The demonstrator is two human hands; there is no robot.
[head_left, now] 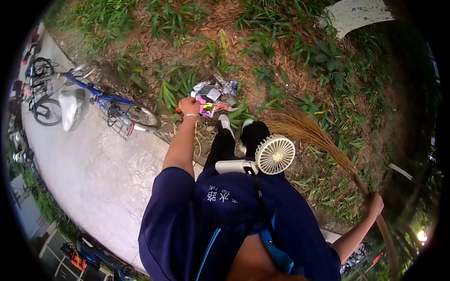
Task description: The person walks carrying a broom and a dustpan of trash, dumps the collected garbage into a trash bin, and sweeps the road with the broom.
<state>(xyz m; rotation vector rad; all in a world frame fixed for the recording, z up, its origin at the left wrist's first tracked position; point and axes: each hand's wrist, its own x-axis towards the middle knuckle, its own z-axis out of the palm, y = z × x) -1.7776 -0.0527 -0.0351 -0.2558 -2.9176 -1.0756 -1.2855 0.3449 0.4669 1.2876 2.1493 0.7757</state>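
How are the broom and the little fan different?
The broom is long and ends in spreading bristles, while the fan is short with a round, slotted head. The broom is brown and straw-coloured; the fan is cream. The right hand grips the broom, but neither hand holds the fan. Both have a handle.

Broom (344,161), one: straw-coloured bristles, fanned; long brown handle; is held slantwise, right of the litter heap, bristle end nearest it.
Litter heap (213,92), one: silvery, white and grey wrappers, loosely piled.
Bright packaging (206,108): pink, yellow and red; lies at the heap's near edge.
Orange-ended item (178,109): mostly hidden in the grip, left of the heap.
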